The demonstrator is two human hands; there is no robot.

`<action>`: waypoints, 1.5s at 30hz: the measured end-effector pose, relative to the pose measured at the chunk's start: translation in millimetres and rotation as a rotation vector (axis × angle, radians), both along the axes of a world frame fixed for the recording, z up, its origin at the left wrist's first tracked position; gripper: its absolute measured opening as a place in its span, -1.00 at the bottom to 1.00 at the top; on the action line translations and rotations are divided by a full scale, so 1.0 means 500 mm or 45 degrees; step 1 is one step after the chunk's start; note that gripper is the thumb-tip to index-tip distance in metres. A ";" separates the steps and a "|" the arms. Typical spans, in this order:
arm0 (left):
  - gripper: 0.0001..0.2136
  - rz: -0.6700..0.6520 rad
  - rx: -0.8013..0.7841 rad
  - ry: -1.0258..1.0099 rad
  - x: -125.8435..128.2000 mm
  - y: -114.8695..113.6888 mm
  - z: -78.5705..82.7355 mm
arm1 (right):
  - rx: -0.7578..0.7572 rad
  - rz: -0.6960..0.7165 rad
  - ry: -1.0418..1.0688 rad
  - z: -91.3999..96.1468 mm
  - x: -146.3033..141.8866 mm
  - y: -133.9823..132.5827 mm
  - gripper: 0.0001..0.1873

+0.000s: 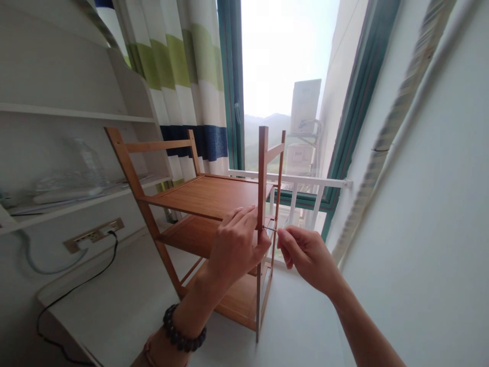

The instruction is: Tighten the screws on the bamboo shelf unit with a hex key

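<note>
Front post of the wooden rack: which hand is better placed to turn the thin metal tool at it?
Right, likely. The right hand already pinches the thin metal tool, its tip at the front post. The left hand grips that post and seems to steady the wooden rack.

No lettering, label, brand or number can be read anywhere in your view. The wooden rack (214, 196) shows only bare grain, and any marking on the grey box (304, 107) outside the window (231, 76) is too washed out by daylight to make out.
</note>
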State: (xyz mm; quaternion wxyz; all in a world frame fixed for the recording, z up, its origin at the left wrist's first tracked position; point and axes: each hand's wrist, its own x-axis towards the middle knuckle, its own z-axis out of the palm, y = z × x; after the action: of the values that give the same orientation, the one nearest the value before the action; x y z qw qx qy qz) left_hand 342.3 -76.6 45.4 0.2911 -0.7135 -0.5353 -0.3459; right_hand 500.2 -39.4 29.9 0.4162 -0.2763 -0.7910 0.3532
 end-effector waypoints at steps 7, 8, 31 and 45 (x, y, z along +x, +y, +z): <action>-0.81 0.027 0.088 -0.039 0.007 0.006 -0.011 | 0.067 -0.042 -0.013 0.003 0.001 0.001 -0.62; -0.81 0.027 0.097 -0.043 0.008 0.006 -0.010 | 0.066 -0.036 -0.010 0.003 0.001 0.002 -0.62; -0.81 0.063 0.223 -0.162 -0.003 0.019 -0.022 | -0.379 -0.066 0.527 -0.002 0.061 0.014 -0.63; -0.62 -0.212 -0.525 -0.122 -0.079 0.010 0.097 | -0.511 -0.052 0.511 -0.028 0.018 0.080 -0.64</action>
State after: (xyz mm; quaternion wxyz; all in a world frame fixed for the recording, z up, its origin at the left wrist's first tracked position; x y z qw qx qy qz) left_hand 302.6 -71.7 94.0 0.0837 -0.7824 -0.5472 -0.2855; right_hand 509.4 0.7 15.8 0.5086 -0.2937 -0.6012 0.5419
